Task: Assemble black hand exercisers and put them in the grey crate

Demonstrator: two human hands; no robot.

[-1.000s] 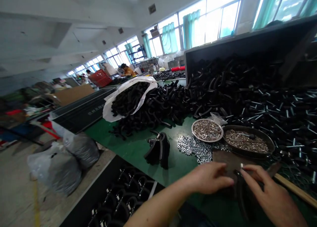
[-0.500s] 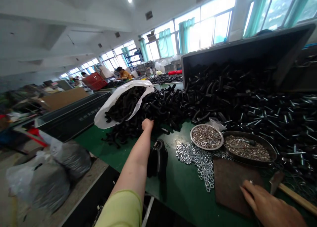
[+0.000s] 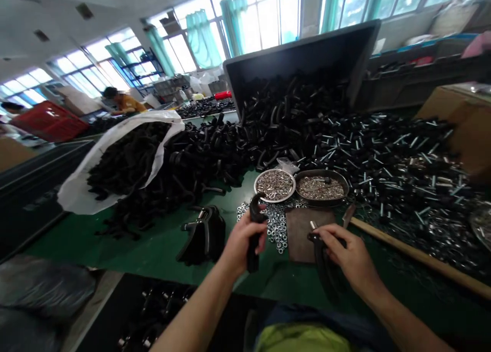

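Observation:
My left hand (image 3: 241, 242) is closed round a curved black plastic handle (image 3: 253, 224), held upright above the green table (image 3: 153, 249). My right hand (image 3: 347, 255) grips another black curved piece (image 3: 324, 270) with a metal bolt tip, just below a brown square pad (image 3: 303, 232). Loose silver washers (image 3: 274, 224) lie between the hands. Behind them stand a round tray of small metal rings (image 3: 274, 184) and a dark oval tray of small parts (image 3: 321, 187).
A large heap of black handles (image 3: 199, 157) spills from a white bag (image 3: 80, 188) and a tipped black crate (image 3: 303, 55). Bolted black parts (image 3: 391, 152) cover the right. A hammer handle (image 3: 418, 257) lies right. Assembled pieces (image 3: 203, 234) stand left. Another person (image 3: 120, 100) sits far back.
My left hand reached out to the heap of black handles, then came back holding one. My right hand stayed by the brown pad and now grips a black piece. The view tilted down.

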